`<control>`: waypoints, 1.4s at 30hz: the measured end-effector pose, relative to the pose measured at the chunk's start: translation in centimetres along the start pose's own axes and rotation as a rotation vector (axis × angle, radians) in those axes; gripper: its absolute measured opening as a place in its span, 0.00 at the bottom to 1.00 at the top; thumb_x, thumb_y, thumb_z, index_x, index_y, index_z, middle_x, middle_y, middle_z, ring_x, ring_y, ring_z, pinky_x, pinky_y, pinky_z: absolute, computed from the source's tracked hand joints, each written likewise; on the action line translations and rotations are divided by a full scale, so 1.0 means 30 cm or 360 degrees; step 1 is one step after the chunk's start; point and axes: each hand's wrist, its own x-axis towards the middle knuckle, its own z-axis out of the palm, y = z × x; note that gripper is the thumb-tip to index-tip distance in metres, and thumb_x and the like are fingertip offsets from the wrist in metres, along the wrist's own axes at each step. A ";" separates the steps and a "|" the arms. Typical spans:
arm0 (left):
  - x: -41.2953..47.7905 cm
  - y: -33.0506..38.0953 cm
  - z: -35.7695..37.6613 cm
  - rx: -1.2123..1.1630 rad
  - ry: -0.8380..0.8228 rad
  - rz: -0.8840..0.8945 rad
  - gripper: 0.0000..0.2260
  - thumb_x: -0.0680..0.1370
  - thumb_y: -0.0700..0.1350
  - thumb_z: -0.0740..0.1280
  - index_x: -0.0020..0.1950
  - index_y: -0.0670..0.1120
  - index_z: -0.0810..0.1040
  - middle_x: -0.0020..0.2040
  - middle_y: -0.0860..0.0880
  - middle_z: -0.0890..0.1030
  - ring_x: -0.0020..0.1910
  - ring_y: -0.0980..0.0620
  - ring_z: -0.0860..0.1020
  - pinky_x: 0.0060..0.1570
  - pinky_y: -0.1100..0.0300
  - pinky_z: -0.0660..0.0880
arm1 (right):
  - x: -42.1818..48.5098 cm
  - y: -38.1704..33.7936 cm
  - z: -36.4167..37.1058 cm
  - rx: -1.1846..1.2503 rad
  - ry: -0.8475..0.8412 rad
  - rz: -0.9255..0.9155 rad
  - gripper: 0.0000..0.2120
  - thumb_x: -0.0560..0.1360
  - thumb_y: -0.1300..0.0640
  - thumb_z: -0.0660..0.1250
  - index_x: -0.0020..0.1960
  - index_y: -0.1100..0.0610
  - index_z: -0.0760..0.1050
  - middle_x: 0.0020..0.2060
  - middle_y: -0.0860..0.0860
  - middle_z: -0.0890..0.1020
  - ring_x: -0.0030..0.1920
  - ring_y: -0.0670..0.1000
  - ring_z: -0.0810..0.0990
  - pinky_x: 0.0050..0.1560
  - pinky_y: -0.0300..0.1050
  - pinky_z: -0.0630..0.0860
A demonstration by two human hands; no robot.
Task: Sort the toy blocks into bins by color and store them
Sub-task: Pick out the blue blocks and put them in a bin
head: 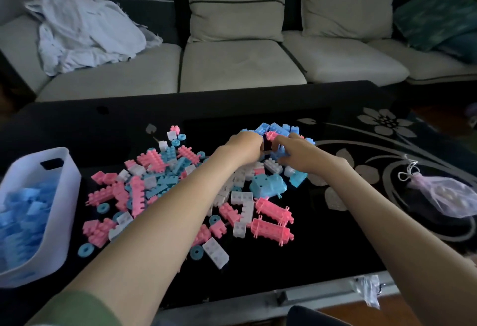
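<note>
A pile of pink, blue and white toy blocks (160,186) lies spread over the black table (322,243). A cluster of blue blocks (276,128) sits at the pile's far side. Both hands reach into that cluster. My left hand (244,148) is curled, fingers down among the blocks. My right hand (296,154) has its fingers closed around blue blocks under it. A small pink block (271,135) shows between the two hands. A white bin (64,178) at the left holds several blue blocks (23,212).
A large blue toy body (268,184) lies near my right wrist. A sheer mesh pouch (444,198) rests on the table's right side. Behind the table stands a pale sofa (232,65) with a crumpled white cloth (85,31) on it.
</note>
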 end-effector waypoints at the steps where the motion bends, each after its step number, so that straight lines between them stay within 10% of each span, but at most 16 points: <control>1: -0.004 -0.013 -0.003 0.0026 0.0030 -0.0009 0.10 0.79 0.43 0.62 0.59 0.46 0.77 0.56 0.45 0.77 0.53 0.46 0.76 0.54 0.52 0.75 | 0.005 0.000 0.001 -0.0017 -0.0016 0.0013 0.12 0.75 0.57 0.66 0.57 0.52 0.68 0.44 0.48 0.64 0.41 0.50 0.68 0.34 0.39 0.62; 23: -0.104 -0.083 -0.031 -0.0615 0.0850 0.0004 0.10 0.81 0.50 0.58 0.51 0.43 0.68 0.39 0.50 0.71 0.32 0.56 0.69 0.29 0.64 0.64 | 0.003 -0.024 -0.001 0.0070 0.0046 0.0001 0.04 0.80 0.58 0.58 0.54 0.52 0.65 0.42 0.47 0.71 0.37 0.47 0.71 0.35 0.42 0.69; 29: -0.068 -0.049 -0.032 -0.0478 0.0580 0.0169 0.08 0.82 0.45 0.55 0.52 0.41 0.69 0.35 0.48 0.73 0.30 0.54 0.70 0.29 0.62 0.66 | -0.027 0.019 -0.044 0.0186 0.0187 0.0069 0.05 0.79 0.59 0.58 0.53 0.51 0.69 0.48 0.50 0.69 0.41 0.46 0.72 0.37 0.36 0.68; 33: -0.001 -0.006 -0.006 -0.0322 0.0335 0.0105 0.11 0.80 0.39 0.55 0.58 0.39 0.73 0.54 0.43 0.72 0.52 0.47 0.72 0.51 0.55 0.72 | -0.032 0.011 -0.046 0.0107 0.0041 0.0032 0.07 0.79 0.57 0.58 0.56 0.50 0.72 0.49 0.49 0.68 0.46 0.50 0.73 0.42 0.39 0.68; 42: 0.073 0.019 0.041 -0.0003 0.0055 0.0029 0.15 0.79 0.57 0.60 0.52 0.46 0.75 0.50 0.46 0.74 0.49 0.48 0.74 0.43 0.56 0.68 | -0.007 -0.019 -0.026 -0.0139 -0.0225 0.0050 0.03 0.78 0.53 0.61 0.48 0.51 0.72 0.41 0.47 0.74 0.42 0.49 0.73 0.45 0.44 0.70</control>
